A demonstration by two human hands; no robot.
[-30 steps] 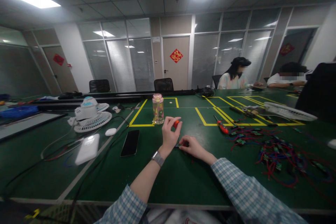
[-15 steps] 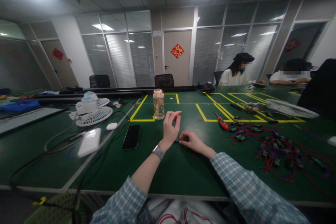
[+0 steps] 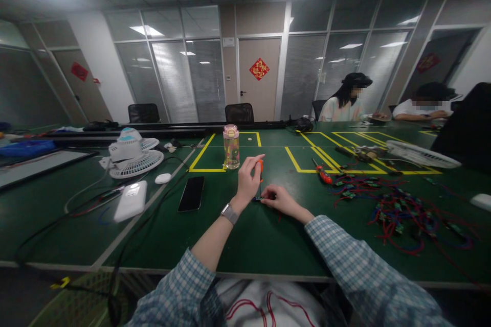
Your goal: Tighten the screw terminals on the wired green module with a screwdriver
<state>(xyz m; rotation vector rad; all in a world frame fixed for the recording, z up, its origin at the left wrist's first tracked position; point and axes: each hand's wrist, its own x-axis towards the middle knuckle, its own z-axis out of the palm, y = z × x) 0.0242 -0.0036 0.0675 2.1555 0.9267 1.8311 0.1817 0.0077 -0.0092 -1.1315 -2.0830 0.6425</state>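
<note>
Head view — left hand (image 3: 248, 182) grips upright screwdriver (image 3: 261, 172), right hand (image 3: 281, 200) pinches small board (image 3: 259, 197) — bare table (image 3: 264, 248) to the near edge.

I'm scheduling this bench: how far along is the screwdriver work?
Done: no finished stack shows. In hand: the left hand holds a screwdriver upright on a small part that the right hand pins to the table. Left: a tangle of red-wired boards lies to the right; which are finished cannot be told.
</note>
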